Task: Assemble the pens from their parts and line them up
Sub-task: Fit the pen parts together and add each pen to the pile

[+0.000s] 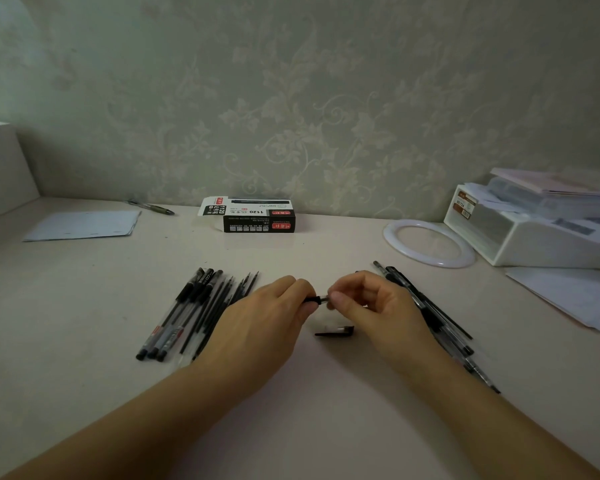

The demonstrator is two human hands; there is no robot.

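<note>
My left hand (271, 317) grips a black pen barrel (313, 300) at the middle of the table. My right hand (368, 303) pinches the small tip piece (325, 299) at that barrel's end. Most of the barrel is hidden inside my left fist. A black pen cap (336, 331) lies on the table just below my hands. To the left lies a row of pens and thin black refills (194, 313). Behind my right hand a pile of clear and black pen parts (437, 317) stretches toward the lower right.
A black and white pen box (257, 216) stands open at the back by the wall. A white ring (428, 242) and a white storage tray (534, 230) sit at the right, with loose papers (575, 299) beside them. A paper sheet (84, 225) and a pen (151, 206) lie at the back left.
</note>
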